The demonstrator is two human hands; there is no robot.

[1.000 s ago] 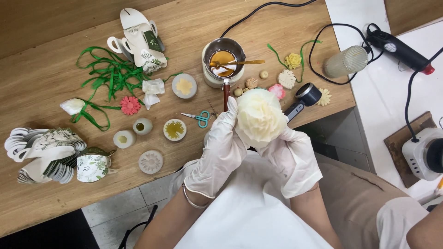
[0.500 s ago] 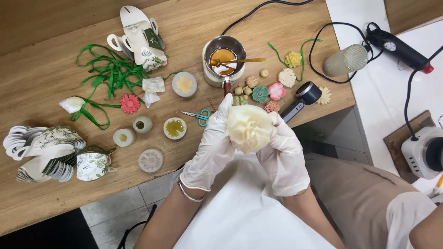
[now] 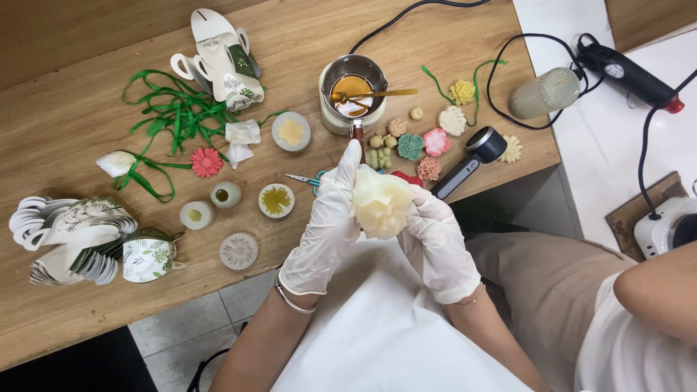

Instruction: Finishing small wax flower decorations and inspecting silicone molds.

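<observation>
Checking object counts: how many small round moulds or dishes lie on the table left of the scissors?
5: one cream-filled beside the melting pot, a yellow one by the scissors, two small ones, and a pale one near the table edge. Hands may hide others.

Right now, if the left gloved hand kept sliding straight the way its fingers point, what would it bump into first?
Probably the small metal melting pot: the left hand points up the picture toward its reddish handle. Depth is unclear, so it might pass above.
</observation>
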